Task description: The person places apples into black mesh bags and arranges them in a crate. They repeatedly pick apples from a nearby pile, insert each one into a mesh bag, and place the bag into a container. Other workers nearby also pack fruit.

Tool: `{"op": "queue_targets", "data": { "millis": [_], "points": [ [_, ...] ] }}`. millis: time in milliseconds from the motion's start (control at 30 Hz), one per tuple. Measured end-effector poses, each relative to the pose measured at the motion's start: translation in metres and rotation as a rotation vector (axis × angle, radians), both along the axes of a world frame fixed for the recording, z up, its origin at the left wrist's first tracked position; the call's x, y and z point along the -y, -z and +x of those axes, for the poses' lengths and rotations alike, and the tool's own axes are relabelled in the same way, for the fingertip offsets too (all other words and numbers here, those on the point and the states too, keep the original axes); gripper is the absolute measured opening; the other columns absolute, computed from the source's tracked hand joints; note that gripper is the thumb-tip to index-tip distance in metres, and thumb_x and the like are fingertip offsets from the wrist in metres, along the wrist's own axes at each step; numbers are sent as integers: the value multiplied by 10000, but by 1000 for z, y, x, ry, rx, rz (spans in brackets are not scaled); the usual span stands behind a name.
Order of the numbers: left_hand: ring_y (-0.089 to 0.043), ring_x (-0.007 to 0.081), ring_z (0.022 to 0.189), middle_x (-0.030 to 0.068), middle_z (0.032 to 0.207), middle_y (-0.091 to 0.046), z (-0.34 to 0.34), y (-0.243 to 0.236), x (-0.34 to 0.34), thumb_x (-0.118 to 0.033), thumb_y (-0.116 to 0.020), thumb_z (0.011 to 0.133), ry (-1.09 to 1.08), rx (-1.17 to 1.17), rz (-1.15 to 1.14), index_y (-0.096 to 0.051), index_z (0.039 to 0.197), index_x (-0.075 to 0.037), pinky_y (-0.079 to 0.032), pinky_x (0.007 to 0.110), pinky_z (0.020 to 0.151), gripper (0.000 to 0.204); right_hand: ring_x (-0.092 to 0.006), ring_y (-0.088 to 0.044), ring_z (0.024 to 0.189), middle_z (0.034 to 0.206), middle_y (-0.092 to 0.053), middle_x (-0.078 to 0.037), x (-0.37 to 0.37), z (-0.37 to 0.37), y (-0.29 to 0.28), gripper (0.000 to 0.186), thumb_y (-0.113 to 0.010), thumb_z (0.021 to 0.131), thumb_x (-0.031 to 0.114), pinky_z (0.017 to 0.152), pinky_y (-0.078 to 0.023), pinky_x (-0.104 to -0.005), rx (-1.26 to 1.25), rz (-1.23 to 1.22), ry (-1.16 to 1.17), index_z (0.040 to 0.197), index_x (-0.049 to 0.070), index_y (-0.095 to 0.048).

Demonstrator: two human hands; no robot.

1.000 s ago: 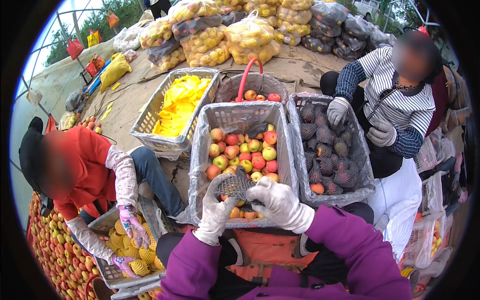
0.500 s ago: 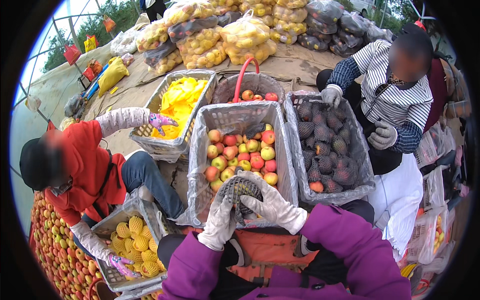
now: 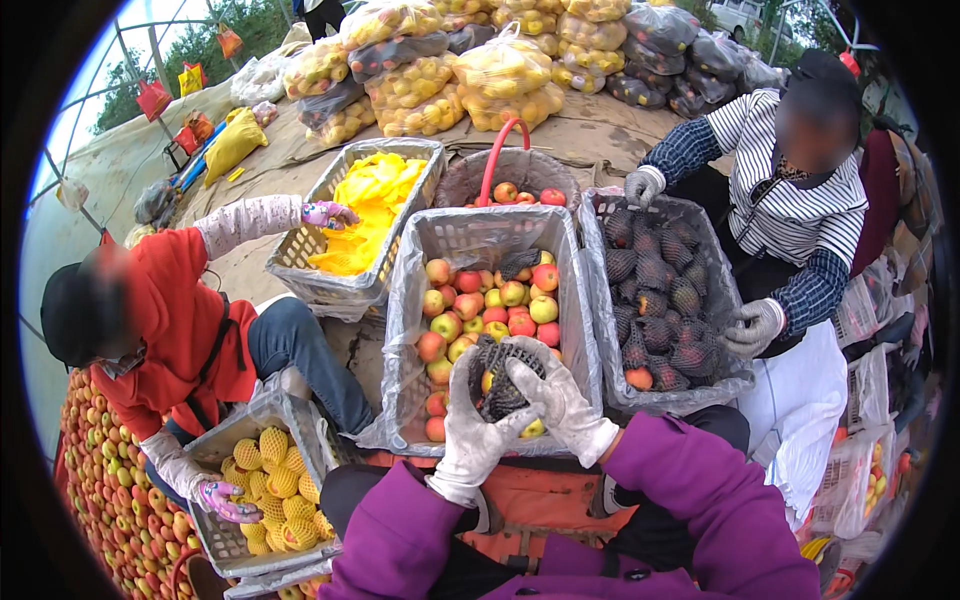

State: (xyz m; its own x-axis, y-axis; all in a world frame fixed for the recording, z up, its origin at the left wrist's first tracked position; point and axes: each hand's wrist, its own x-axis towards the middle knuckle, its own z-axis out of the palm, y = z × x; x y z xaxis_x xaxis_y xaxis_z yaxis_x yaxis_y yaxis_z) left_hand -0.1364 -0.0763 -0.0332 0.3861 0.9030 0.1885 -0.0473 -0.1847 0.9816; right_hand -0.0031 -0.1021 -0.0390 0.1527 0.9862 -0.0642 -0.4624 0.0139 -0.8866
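Between my two hands is an apple in a black foam net (image 3: 497,372), with a bit of yellow-red skin showing at its left side. My left hand (image 3: 468,440), in a whitish work glove, is wrapped round it from the left and below. From the right, my right hand (image 3: 568,403), gloved alike, closes its fingers over the net. Both hands are above the near end of a lined crate (image 3: 400,300) of bare red and yellow-green apples (image 3: 495,300). A loose black net (image 3: 516,263) lies on the apples at the crate's far end.
Right of my crate stands a crate of black-netted apples (image 3: 655,290), beside a person in a striped top (image 3: 800,200). At left, a person in red (image 3: 185,310) reaches into a crate of yellow nets (image 3: 365,210) and one of yellow-netted apples (image 3: 270,480). A red-handled basket (image 3: 455,185) stands behind.
My hands have shifted slightly right, and the net now sits further round the apple. The striped-top person's lower hand has moved down beside the crate. The red-clad person's hands have moved slightly.
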Motion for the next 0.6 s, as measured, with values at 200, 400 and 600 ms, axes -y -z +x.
{"op": "queue_targets", "data": {
  "millis": [200,400,600],
  "points": [
    [-567,126,871,62,957,-597,5,-1,-1,-155,-627,889,-285,199,-222,-551,1035,-9,-476,274,774,220,-115,-525,1029,1113,-553,-43,4,-15,1,286,-563,947,194,908,-434,-269,395,123,37,1189,55,-500],
    [-530,136,831,62,913,-575,7,6,-6,-132,-504,920,-360,199,-122,-556,962,-9,-445,294,794,140,-98,-535,996,1065,-566,-30,4,-17,2,231,-485,979,224,889,-439,-261,-27,1,62,1148,69,-514],
    [-566,176,964,95,1068,-582,15,5,-3,-133,-450,937,-220,321,-12,-569,1049,-11,-449,323,896,203,-116,-549,1020,1102,-556,-28,7,-12,-7,221,-436,983,213,893,-456,-275,-373,-18,36,1142,87,-524]
  ]
}}
